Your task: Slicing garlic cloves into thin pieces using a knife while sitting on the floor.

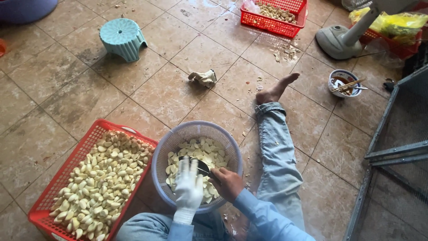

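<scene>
Nearest thing: two blue denim knees and blue sleeves at the bottom edge, with both hands reaching out over the round grey plastic mesh basket [166, 147].
Landmark: the grey basket, sitting on the brown tiled floor [67, 89] between the person's legs.
Left hand: left hand in a white cloth glove [189, 185], over the near half of the basket, fingers [187, 167] spread a little and pointing away from the person; it rests on the cloves, and it is too small to tell if it pinches one.
Right hand: bare right hand [226, 182], at the near right rim of the basket, fingers curled tight around the handle of a small dark knife [203, 168].
Knife direction: its long side points from the right hand towards the gloved hand, so the tip sits just beside the glove's fingers.
Garlic in basket: peeled pale garlic cloves [203, 151], lying straight ahead of both hands, towards the far side of the basket.
Nearer hand: the gloved left hand is closer to the pile; the right hand is off to the side.
Left of basket: red plastic mesh tray full of pale garlic cloves [96, 180], touching the basket's left side.
Far beyond basket: small teal plastic stool [122, 38], well apart.
</scene>
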